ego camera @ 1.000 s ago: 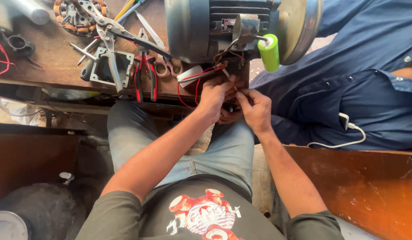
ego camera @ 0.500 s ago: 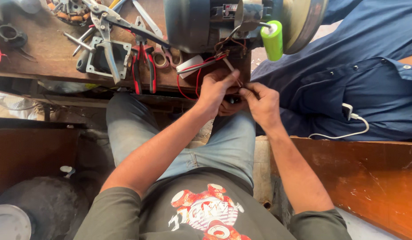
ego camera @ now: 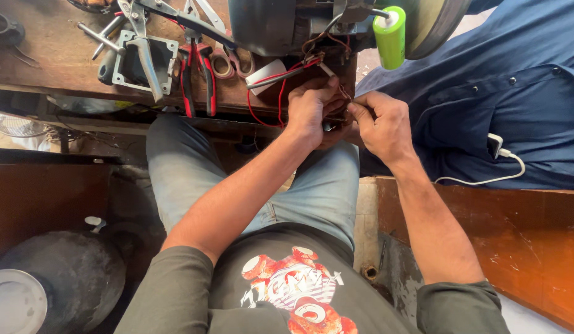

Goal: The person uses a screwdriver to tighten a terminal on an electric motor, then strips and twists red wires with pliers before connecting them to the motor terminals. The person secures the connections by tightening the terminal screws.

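Below the grey motor (ego camera: 268,25), red-handled pliers (ego camera: 197,74) lie left of the hands; left hand (ego camera: 312,111) and right hand (ego camera: 380,127) pinch thin red and copper wires (ego camera: 281,80) beneath it, a green bottle (ego camera: 389,36) standing right

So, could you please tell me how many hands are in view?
2: the left hand and right hand, meeting over thin wires at the workbench edge below the motor. The neighbouring person's hands are not visible.
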The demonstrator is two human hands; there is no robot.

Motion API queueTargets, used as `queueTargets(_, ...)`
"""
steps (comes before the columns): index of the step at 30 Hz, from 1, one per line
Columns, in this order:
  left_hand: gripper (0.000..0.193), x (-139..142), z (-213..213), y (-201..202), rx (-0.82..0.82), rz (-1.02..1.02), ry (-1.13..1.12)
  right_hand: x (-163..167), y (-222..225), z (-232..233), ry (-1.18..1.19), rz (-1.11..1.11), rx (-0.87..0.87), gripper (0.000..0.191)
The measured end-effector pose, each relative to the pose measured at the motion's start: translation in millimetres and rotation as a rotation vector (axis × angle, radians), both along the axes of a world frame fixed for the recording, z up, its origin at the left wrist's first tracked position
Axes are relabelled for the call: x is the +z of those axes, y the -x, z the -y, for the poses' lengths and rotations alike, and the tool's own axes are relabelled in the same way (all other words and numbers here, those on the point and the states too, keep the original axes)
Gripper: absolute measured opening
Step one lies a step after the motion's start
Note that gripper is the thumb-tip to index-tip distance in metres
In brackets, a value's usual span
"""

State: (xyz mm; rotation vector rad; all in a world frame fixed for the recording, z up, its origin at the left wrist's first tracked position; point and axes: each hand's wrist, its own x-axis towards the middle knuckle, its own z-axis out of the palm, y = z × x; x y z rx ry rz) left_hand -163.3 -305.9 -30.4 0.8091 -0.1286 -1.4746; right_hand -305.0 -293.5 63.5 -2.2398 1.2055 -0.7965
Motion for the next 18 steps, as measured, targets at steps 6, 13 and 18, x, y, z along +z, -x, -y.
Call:
queueTargets(6, 0.015, -11, 3, -3, -0.030, -0.076, -0.015, -3, 3, 0, 0.017, -0.004, 0.014, 0.009)
queueTargets(13, 0.016, -13, 0, -9, -0.107, -0.058, 0.153, -1, 11, 6, -0.036, 0.005, 0.031, 0.010)
queueTargets(18, 0.025, -10, -15, -28, -0.246, -0.042, 0.303, 1, 14, 8, -0.024, 0.015, 0.019, 0.011)
